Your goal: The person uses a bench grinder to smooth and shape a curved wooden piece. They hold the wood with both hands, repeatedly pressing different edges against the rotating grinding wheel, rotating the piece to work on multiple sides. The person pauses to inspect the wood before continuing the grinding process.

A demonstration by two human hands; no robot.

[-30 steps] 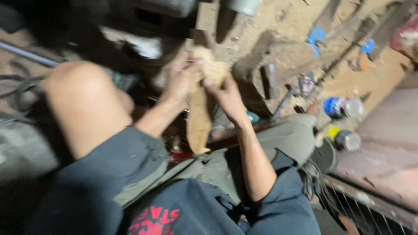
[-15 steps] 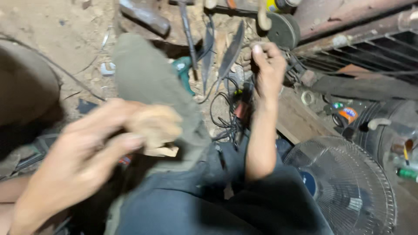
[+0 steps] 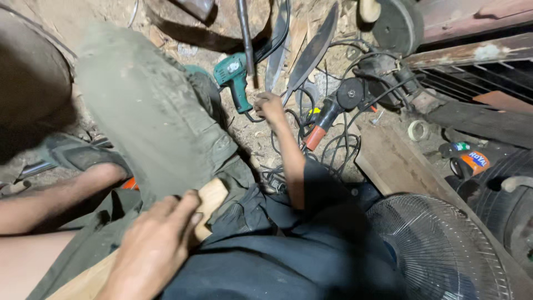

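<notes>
Dirt floor (image 3: 252,136): wood piece (image 3: 208,203) under left hand (image 3: 158,244)

Left hand (image 3: 158,244) on wood piece (image 3: 208,203)

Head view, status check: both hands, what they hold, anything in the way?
Left hand grips pale wooden piece on lap. Right hand reaches among black cables, beside green power drill; grasp unclear.

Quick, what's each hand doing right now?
Left hand: closed over a pale wooden piece lying on the lap.
Right hand: reaching down among the black cables beside the green power drill; grip cannot be told.
</notes>
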